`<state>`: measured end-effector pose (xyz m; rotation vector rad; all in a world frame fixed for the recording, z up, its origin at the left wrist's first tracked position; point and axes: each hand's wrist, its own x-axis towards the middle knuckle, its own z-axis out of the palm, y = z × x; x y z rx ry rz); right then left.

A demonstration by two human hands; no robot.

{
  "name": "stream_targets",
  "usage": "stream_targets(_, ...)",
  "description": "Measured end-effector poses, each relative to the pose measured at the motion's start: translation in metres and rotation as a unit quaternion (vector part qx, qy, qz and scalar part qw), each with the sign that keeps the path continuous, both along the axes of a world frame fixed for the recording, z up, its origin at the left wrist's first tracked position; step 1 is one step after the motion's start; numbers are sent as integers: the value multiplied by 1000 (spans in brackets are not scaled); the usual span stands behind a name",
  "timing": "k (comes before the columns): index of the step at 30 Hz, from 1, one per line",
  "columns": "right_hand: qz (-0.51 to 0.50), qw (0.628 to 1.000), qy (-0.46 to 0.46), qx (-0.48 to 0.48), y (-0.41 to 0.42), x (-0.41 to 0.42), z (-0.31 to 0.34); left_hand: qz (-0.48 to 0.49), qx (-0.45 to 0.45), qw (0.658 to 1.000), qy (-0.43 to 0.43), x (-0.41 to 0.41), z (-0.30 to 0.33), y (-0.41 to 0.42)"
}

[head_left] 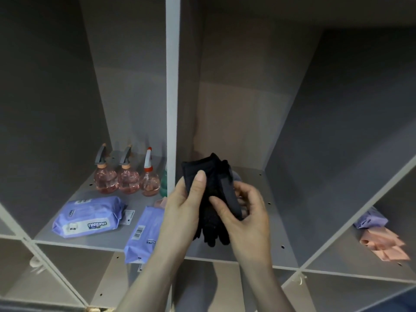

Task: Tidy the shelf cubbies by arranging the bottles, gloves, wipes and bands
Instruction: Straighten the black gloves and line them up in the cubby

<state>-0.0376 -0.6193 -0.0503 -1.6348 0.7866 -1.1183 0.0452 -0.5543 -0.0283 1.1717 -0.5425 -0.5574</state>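
**Gloves in hand at the middle cubby**

I had the black gloves (211, 199) up in front of the middle cubby (252, 183), both hands on them. My left hand (180, 212) was closed round the left edge, thumb pressed flat on the cuff; my right hand (245, 212) pinched the bundle from the other side, thumb across the front and fingers (242, 202) curled behind. Neither hand was open, and neither held anything else.

The bundle stood nearly upright, its long axis running from the cuffs at the top down to the glove tips, which hung towards me and the shelf's front edge. A grey strap ran along its right side.

I judged this to be the glove step: squaring the pair together before laying it down. The next move called for lowering it onto the bare floor of the middle cubby, flat and square to the walls.

In the left cubby stood three pink spray bottles (126, 176) in a row at the back, a green one (164, 183) half hidden by the divider, and two purple wipes packs (90, 216), one overhanging the front edge. The bands (385, 242), pink and purple, lay heaped in the right cubby.
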Motion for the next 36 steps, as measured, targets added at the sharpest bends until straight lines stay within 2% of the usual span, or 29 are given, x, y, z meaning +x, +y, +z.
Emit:
stream_targets(3, -8, 999, -20, 31, -4, -4, 1, 29, 31, 997, -68, 2, -6, -2)
stream_targets(5, 18, 993, -72, 96, -7, -8, 5, 48, 35, 995, -76, 3, -9, -1)
stream_targets(7, 47, 972, -126, 192, -11, -12, 8, 64, 13, 997, -37, 6, -10, 0)
stream_targets(9, 73, 937, -182, 290, -15, -15, 8, 67, -18, 997, 30, 10, -6, 1)
stream_targets(12, 70, 899, -240, 360, -21, -19, 7, 65, -61, 989, 121, 17, -2, 3)
stream_targets(20, 105, 888, -240, 378, -28, -29, 7, 74, -83, 982, 150, 26, 2, 7)
stream_targets(26, 33, 912, -245, 328, -26, -28, 5, 68, -99, 982, 149, 22, 5, 6)
stream_targets(29, 10, 920, -236, 313, -22, -25, 6, 35, -106, 986, 123, 18, 6, 5)
stream_targets(33, 69, 915, -239, 318, -10, -17, 11, -59, -67, 992, 94, 10, -2, -2)
stream_targets(36, 102, 903, -250, 334, -2, -11, 13, -138, -36, 982, 126, 4, -5, -6)
